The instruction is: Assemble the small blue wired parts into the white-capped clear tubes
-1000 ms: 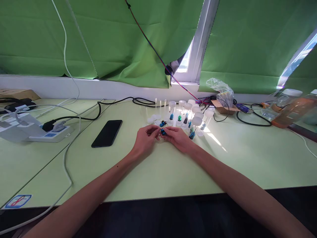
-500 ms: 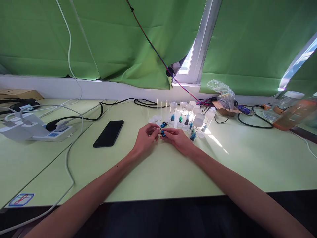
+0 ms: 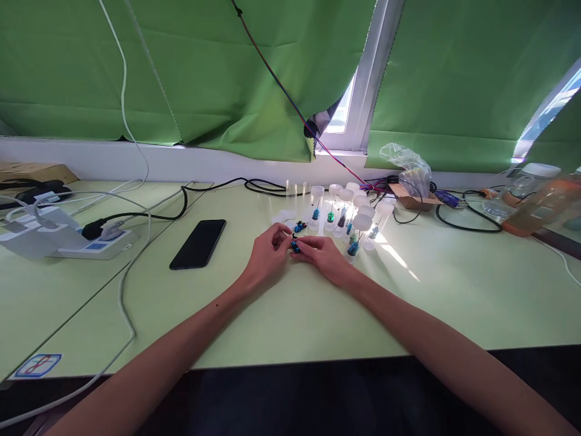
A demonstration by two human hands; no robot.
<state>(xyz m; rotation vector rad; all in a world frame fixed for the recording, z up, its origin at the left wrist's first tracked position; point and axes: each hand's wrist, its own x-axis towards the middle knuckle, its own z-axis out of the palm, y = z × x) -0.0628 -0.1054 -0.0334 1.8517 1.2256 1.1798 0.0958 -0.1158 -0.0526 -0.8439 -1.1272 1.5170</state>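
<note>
Between my two hands is a small shiny blue part (image 3: 296, 247) with a thin dark piece at its upper end. My right hand (image 3: 324, 255) pinches the blue body between thumb and fingers. The fingertips of my left hand (image 3: 269, 253) are closed at its left side, on the dark end; exactly what they grip is too small to make out. Just behind the fingers, another small blue-and-black part (image 3: 299, 227) lies on the table. To the right stand several clear tubes with white caps (image 3: 362, 223), holding blue, green or dark pieces.
Uncapped clear tubes (image 3: 291, 198) stand behind my hands. A black phone (image 3: 198, 244) lies to the left, near a white power strip (image 3: 97, 245) and cables. At the back right are a small cardboard box (image 3: 413, 198), a clear plastic bag (image 3: 411, 165) and bottles (image 3: 540, 209).
The blue part and my right fingertips have shifted slightly left, closer to my left fingers. The tubes and loose part stay in place.
</note>
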